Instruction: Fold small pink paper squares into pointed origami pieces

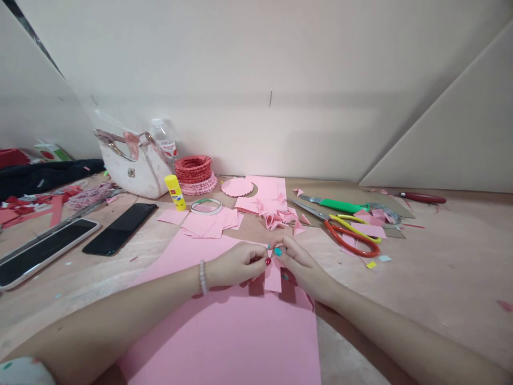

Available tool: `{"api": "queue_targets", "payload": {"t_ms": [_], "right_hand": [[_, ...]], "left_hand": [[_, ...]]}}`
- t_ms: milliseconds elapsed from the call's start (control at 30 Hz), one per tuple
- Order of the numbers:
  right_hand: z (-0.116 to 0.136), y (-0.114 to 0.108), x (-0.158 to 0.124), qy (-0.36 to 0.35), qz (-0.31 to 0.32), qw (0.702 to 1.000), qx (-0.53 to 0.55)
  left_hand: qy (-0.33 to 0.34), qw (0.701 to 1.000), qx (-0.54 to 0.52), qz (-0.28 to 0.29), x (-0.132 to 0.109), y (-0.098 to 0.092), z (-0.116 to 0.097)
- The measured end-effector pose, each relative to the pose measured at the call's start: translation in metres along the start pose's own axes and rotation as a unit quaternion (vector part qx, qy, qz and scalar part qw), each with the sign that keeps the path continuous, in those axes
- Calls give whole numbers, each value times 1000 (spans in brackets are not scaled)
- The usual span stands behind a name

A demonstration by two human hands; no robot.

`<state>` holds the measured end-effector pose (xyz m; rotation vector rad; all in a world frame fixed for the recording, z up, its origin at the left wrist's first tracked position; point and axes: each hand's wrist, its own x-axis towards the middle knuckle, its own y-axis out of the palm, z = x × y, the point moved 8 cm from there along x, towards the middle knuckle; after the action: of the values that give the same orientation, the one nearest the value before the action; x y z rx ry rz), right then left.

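The left hand (234, 264) and the right hand (302, 270) meet in the middle, just above a big pink paper sheet (224, 331) on the tabletop (441, 256). Their fingers (284, 258) are pinched shut, with no gap, on a small pink paper piece (273, 279). The piece hangs down from the fingers at 6 o'clock, and its long side goes up and down. It sits a little nearer the right hand.

At 12 o'clock lies a pile of cut pink paper bits (276, 211). At 2 o'clock are orange-handled scissors (352, 239). At 11 o'clock, a white handbag (132, 174) sits just beside a plastic bottle (164, 140). I cannot see what is inside the bag.
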<state>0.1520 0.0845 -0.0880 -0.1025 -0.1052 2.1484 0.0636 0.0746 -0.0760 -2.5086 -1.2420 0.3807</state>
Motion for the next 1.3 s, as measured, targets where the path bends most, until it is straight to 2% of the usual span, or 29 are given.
{"api": "queue_targets", "payload": {"t_ms": [167, 300, 367, 533, 600, 667, 733, 833, 933, 1133, 1300], "right_hand": [[9, 0, 1, -43, 4, 995, -85], [16, -2, 2, -74, -13, 991, -112], [16, -2, 2, -68, -17, 992, -106], [9, 1, 3, -37, 1, 995, -93], [8, -1, 4, -48, -7, 994, -96], [12, -10, 6, -89, -47, 989, -110], [18, -19, 6, -132, -98, 979, -121], [23, -15, 7, -161, -90, 972, -149], [25, -6, 7, -154, -64, 972, -167], [17, -14, 5, -109, -117, 974, -160], [16, -18, 6, -98, -133, 975, -149]], "left_hand": [[-31, 997, -58, 37, 0, 6, 7], [-54, 995, -87, -3, 2, 0, 13], [-49, 995, -86, -4, 3, -1, 13], [-23, 996, -74, 42, 0, 6, 6], [-26, 996, -75, 48, 0, 6, 6], [-44, 995, -87, 26, 2, 2, 10], [-60, 993, -103, -20, 4, -6, 14], [-57, 989, -116, -76, 7, -16, 15], [-52, 988, -116, -87, 8, -17, 15], [-39, 988, -144, -28, 9, -4, 14], [-42, 991, -123, -34, 8, -4, 13]]}}
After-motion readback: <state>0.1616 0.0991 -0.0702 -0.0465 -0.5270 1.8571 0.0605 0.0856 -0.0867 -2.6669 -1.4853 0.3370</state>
